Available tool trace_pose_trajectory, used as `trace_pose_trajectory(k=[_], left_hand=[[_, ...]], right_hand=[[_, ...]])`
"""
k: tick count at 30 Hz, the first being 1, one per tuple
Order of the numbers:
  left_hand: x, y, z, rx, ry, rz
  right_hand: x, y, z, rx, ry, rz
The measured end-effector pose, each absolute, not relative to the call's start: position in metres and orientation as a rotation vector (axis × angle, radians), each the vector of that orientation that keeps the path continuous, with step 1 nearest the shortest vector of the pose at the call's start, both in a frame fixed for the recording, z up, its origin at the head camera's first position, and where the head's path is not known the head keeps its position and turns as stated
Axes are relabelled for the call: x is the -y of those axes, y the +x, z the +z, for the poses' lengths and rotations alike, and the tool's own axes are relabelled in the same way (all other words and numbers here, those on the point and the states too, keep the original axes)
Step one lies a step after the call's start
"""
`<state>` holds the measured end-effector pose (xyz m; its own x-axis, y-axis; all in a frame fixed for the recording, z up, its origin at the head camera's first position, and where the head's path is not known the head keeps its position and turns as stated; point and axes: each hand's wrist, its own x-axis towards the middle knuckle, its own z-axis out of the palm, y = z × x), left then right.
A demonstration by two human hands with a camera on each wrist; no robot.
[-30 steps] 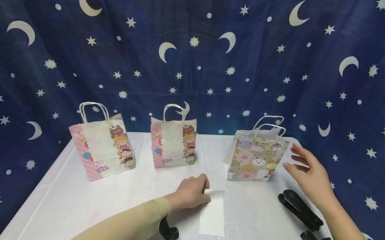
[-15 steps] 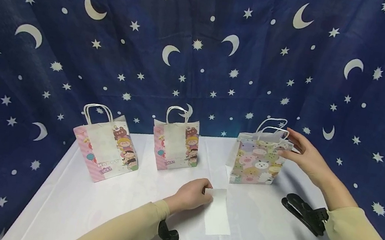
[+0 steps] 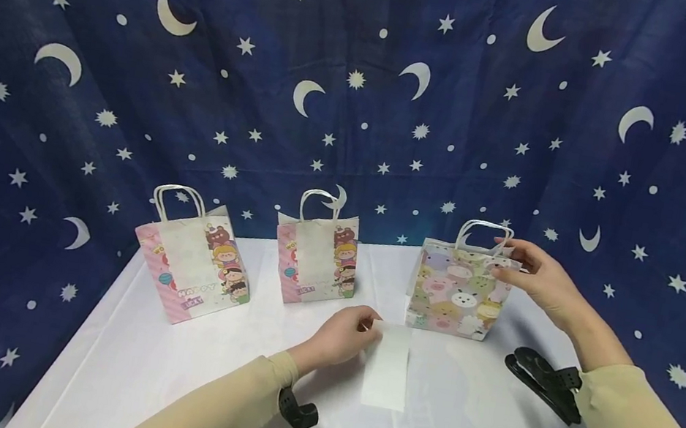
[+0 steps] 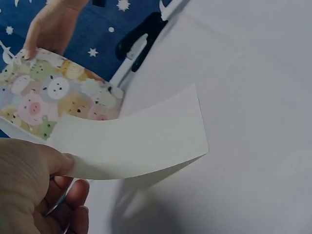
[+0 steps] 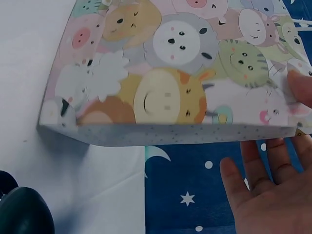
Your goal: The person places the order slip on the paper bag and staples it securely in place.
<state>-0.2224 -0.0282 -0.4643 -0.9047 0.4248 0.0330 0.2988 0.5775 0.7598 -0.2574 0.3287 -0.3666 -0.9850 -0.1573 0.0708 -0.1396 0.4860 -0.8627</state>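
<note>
My left hand pinches one end of a blank white paper strip between thumb and fingers. In the left wrist view the strip bends in a curve, its far end above the white tabletop. At the right, my right hand grips the upper right edge of a paper gift bag printed with animal faces, thumb on the front. The right wrist view shows the bag's printed front up close, with the fingers behind its side. The bag stands upright, its white handles up.
Two pink-and-white gift bags stand further left, one at the left edge and one in the middle. A black stapler lies on the table right of my right forearm's wrist strap. A dark star-patterned curtain hangs behind the table.
My right hand has moved left onto the animal-print bag and taken hold of it. The bag has turned slightly, its front squarer to me. The paper strip has shifted slightly in my left hand.
</note>
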Motion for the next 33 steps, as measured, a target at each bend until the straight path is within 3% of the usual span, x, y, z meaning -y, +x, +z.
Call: trace_pose_trajectory(k=[33], left_hand=[[-0.010,-0.237,-0.402,-2.715,0.693,1.740]], right_hand=[[-0.285,-0.247,-0.376,-2.784,-0.357,-1.599]])
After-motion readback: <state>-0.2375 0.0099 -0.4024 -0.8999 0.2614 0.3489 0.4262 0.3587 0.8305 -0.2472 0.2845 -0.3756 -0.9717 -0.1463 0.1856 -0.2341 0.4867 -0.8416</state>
